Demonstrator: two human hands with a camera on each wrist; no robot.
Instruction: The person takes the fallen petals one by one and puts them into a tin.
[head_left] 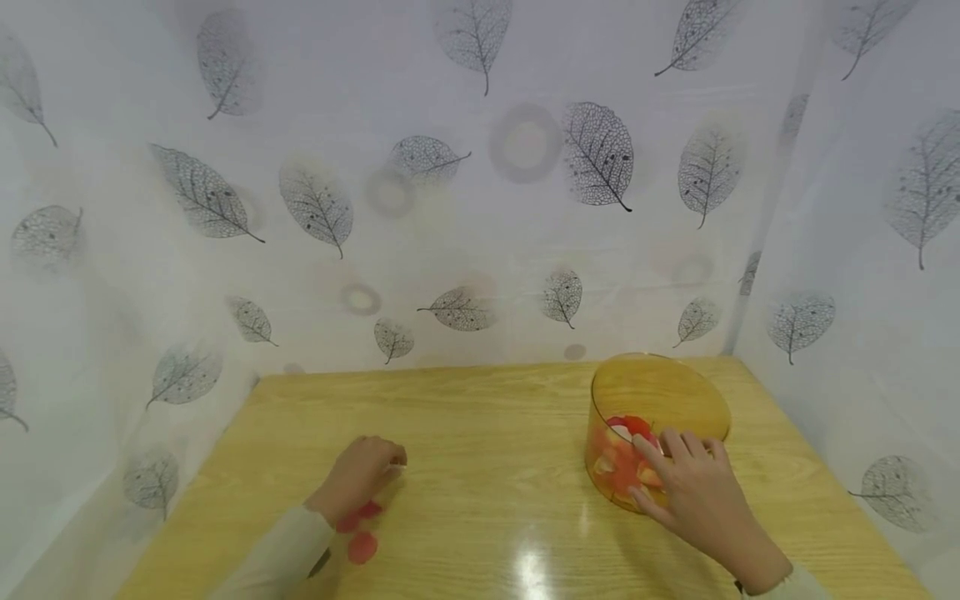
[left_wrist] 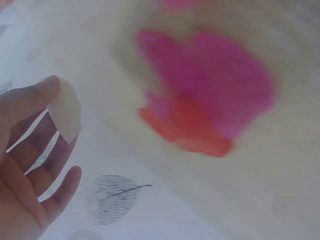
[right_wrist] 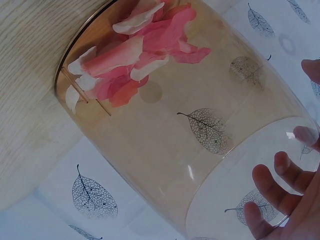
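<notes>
My left hand [head_left: 363,472] is just above the table on the left, pinching a white petal [left_wrist: 67,111] between thumb and fingertips. Near that wrist lie loose pink and red petals [head_left: 362,547]; in the left wrist view the magenta petals [left_wrist: 235,85] and an orange-red petal [left_wrist: 200,130] look blurred. On the right stands a see-through amber vase [head_left: 660,385] with a slanted mouth. Pink, red and white petals [right_wrist: 120,55] are heaped at its bottom. My right hand [head_left: 697,492] holds the vase's near rim, bent fingers over the mouth and thumb outside.
A light wood-grain table [head_left: 480,433] carries everything, with a bright reflection near its front. White sheeting [head_left: 480,233] printed with grey skeleton leaves rises behind the table and along both sides. The vase stands close to the table's back right corner.
</notes>
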